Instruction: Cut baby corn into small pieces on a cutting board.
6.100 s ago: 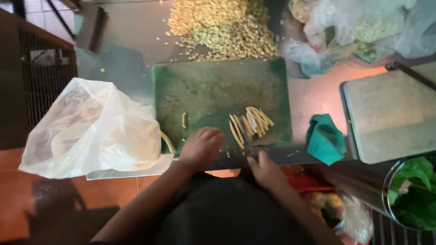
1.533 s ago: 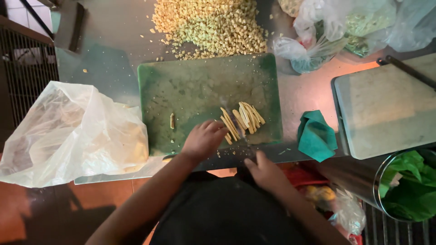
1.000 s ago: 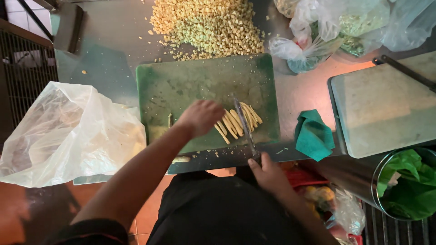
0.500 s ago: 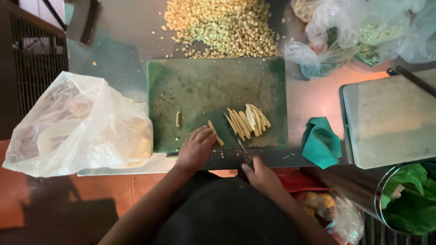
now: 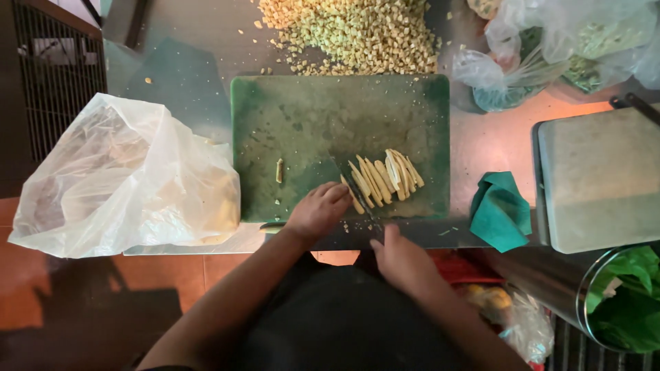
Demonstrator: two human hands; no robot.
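Left hand [image 5: 317, 211] flat by strips [image 5: 383, 177]; right hand [image 5: 402, 259] grips knife [image 5: 359, 194]; cloth [image 5: 500, 210] beside board [image 5: 302, 130].

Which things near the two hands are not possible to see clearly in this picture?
- Head view: knife handle, hidden under the right hand.
- The pale strips on the green cutting board: too small to identify.
- Left hand fingertips: contact with the strips is unclear.
- White plastic bag: contents blurred.
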